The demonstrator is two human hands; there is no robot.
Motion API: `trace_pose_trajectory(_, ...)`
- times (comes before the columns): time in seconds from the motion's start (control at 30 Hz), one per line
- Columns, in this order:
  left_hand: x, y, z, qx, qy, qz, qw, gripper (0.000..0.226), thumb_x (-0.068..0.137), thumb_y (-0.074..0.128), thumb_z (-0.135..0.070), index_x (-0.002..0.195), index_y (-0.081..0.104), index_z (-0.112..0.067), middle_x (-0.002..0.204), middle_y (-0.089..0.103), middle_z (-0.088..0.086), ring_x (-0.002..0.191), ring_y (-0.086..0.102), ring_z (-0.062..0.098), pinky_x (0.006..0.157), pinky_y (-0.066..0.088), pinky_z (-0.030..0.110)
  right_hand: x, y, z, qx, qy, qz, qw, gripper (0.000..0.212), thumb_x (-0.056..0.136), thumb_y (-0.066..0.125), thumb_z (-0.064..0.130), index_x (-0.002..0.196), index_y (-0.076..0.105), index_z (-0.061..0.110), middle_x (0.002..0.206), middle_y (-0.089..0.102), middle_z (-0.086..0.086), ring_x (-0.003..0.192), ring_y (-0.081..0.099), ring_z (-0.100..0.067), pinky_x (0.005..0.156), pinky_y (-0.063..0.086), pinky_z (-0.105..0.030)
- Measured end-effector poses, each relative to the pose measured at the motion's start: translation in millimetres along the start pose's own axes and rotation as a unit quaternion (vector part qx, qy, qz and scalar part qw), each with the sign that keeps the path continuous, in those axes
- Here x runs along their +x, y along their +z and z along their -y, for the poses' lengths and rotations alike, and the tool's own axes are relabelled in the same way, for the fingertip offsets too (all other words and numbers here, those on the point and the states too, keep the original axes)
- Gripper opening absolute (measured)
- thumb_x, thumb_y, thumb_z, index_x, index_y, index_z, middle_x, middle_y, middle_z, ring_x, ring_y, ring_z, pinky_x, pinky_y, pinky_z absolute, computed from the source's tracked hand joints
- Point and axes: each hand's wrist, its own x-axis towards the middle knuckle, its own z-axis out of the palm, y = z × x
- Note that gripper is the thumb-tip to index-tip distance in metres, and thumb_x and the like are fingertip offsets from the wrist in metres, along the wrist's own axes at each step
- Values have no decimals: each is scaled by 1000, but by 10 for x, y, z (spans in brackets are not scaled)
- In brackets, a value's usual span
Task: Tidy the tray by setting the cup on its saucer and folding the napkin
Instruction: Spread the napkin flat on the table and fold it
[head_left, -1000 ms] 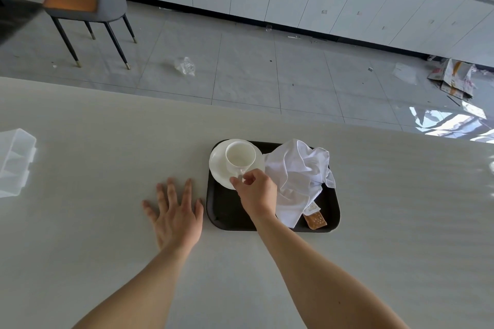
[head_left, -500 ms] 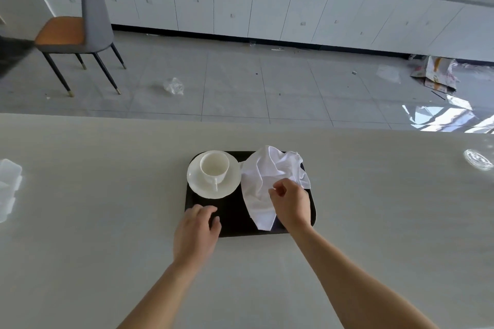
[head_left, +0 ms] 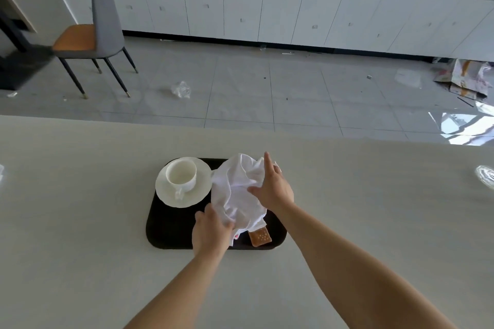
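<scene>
Lying crumpled, white napkin (head_left: 238, 191), left hand (head_left: 211, 232) pinching its edge, right hand (head_left: 273, 187) spread

head cam | single view | faces forward-down | close over tray (head_left: 165, 235), floor beyond

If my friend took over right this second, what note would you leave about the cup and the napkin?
Hands: the left hand grips the napkin at its near edge. The right hand rests on top of the napkin with its fingers straight.
Things: the cup stands upright on the saucer, at the far left of the tray. The napkin lies crumpled on the tray's right side.
Done: cup on saucer.
Left: fold the napkin.
</scene>
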Motion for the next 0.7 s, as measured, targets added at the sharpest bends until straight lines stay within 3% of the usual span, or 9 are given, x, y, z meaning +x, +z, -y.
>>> trace_pose_trajectory(0.07, 37, 17, 25, -29, -19, 3, 999, 32, 77, 66, -31, 95, 53, -9, 83, 58, 5, 76, 53, 24, 61, 42, 32, 57, 25, 5, -20, 2, 13, 1000, 99, 84, 74, 36, 155, 5, 31, 151, 33, -5, 107, 62, -29, 60, 48, -35)
trace_pose_trajectory(0.13, 46, 10, 41, -65, -28, -1, 998, 30, 76, 68, -28, 98, 55, -12, 83, 63, 4, 78, 58, 24, 64, 42, 33, 96, 48, -12, -28, 1, 9, 1000, 81, 86, 72, 34, 151, 24, 27, 144, 41, -7, 103, 63, -30, 61, 47, -35)
trace_pose_trajectory(0.23, 12, -8, 22, -87, -18, -37, 995, 22, 77, 62, -18, 99, 60, -17, 81, 64, -3, 77, 57, 19, 65, 38, 30, 115, 34, -55, 17, -5, -16, 1000, 44, 87, 68, 31, 128, 54, 25, 116, 62, -4, 98, 64, -30, 68, 49, -33)
trace_pose_trajectory(0.33, -26, -47, -32, -103, -11, -68, 992, 24, 81, 59, -15, 103, 63, -21, 83, 65, -6, 79, 58, 17, 64, 40, 29, 79, -27, -110, 74, -14, -54, 996, 15, 87, 64, 29, 101, 65, 23, 92, 67, -1, 87, 65, -29, 67, 52, -34)
trace_pose_trajectory(0.53, -76, -246, -186, -138, 44, -115, 983, 35, 86, 61, -17, 120, 62, -24, 105, 69, -7, 97, 62, 17, 80, 50, 33, -67, -282, -240, 162, -27, -127, 978, 14, 86, 69, 28, 100, 69, 24, 90, 71, 1, 80, 64, -22, 63, 47, -28)
trace_pose_trajectory(0.7, -123, -458, -447, -162, 99, -134, 973, 35, 87, 62, -14, 120, 62, -22, 105, 66, -5, 90, 57, 11, 78, 43, 27, -277, -653, -361, 207, -33, -182, 961, 11, 85, 70, 26, 95, 68, 24, 83, 70, 2, 73, 64, -23, 63, 52, -31)
